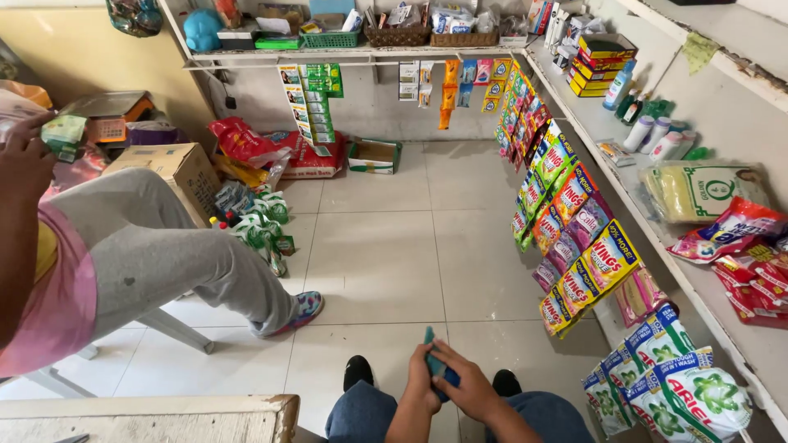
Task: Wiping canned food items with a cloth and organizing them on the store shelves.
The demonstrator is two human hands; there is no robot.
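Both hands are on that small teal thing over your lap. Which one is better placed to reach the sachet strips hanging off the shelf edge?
Probably the right hand: the sachet strips hang on that side. The left hand sits on the teal object's far side, so it would have to cross over.

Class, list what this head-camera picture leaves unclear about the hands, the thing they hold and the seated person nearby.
- Teal thing: mostly covered by the left hand and right hand; its kind cannot be told.
- Both forearms: cut off by the bottom edge.
- Seated person: upper body cut off by the left edge.
- Small sachets on the hanging strips: too small to tell contents.
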